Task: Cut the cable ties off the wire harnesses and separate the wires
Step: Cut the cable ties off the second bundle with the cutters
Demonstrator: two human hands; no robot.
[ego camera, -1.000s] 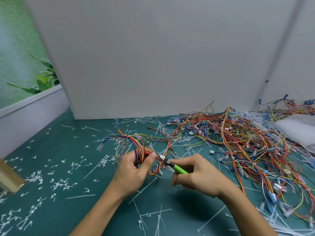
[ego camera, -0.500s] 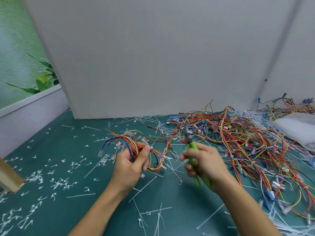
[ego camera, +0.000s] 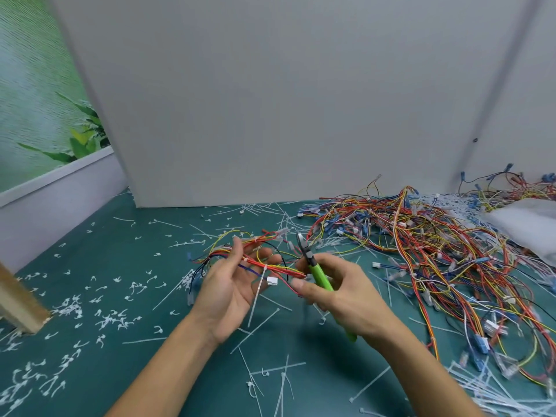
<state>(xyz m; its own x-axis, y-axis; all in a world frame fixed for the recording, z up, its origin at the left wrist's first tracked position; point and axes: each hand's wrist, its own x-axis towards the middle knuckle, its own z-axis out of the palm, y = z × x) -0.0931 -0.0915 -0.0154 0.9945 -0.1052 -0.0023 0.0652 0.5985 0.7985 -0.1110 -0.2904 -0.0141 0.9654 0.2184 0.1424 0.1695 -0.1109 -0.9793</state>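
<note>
A: Hands?
B: Left hand (ego camera: 228,285) is palm-up at frame centre, fingers relaxed; wire harness (ego camera: 270,267) is draped across them. Right hand (ego camera: 346,291) is just to its right, curled round the green-handled cutters (ego camera: 319,273), blades pointing up.
A: Ties?
B: One white cable tie (ego camera: 259,285) hangs from the harness. A harness pile (ego camera: 421,242) is at right; cut tie scraps (ego camera: 69,308) litter the green surface (ego camera: 120,266) at lower left.
</note>
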